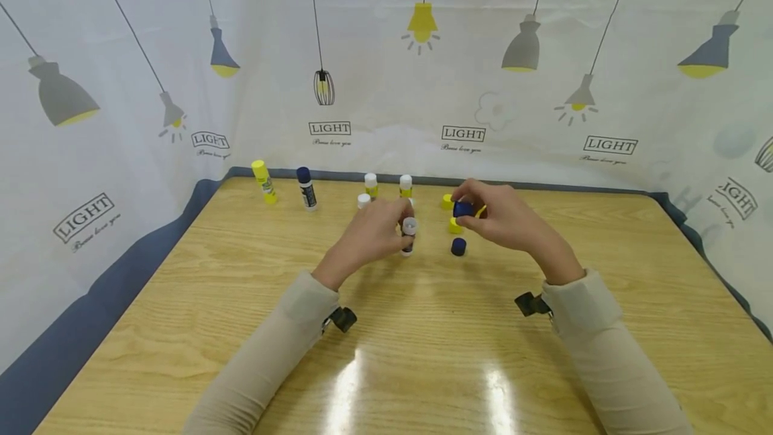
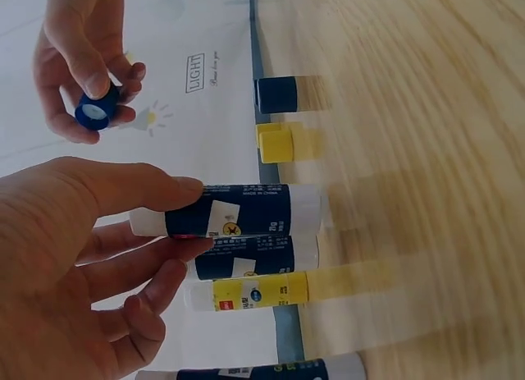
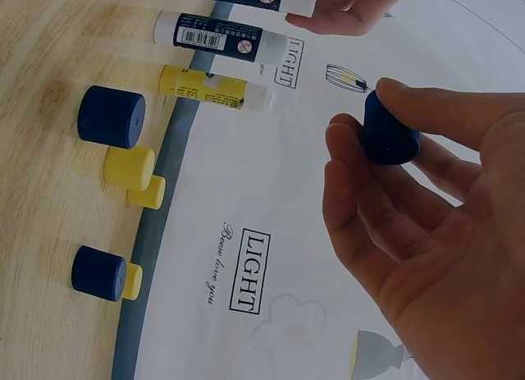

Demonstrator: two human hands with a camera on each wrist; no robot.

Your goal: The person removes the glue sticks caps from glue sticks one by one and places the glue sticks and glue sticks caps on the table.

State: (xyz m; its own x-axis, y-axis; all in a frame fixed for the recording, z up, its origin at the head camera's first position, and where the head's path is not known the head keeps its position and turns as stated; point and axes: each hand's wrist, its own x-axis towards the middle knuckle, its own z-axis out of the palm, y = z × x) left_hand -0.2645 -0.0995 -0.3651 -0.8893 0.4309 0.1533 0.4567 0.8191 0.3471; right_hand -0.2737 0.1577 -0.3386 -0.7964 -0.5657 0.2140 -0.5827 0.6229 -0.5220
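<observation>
My left hand (image 1: 376, 232) grips a navy-labelled glue stick (image 2: 246, 212) between thumb and fingers, and the stick stands upright with its white top uncapped. To the right, my right hand (image 1: 506, 219) pinches a dark blue cap (image 3: 390, 132) between thumb and fingers, above the table. In the left wrist view the cap's hollow end shows. Below the right hand sit a navy cap (image 1: 458, 247) and a yellow cap (image 1: 455, 225). Close behind the left hand stand uncapped sticks: one navy-labelled (image 3: 217, 35) and yellow ones, including a yellow glue stick (image 3: 205, 86).
A capped yellow glue stick (image 1: 264, 182) and a capped navy glue stick (image 1: 306, 189) stand at the back left. Another navy cap (image 3: 98, 273) and more yellow caps (image 3: 146, 191) lie on the wooden table (image 1: 447, 341). A lamp-print curtain (image 1: 374, 32) hangs behind the table.
</observation>
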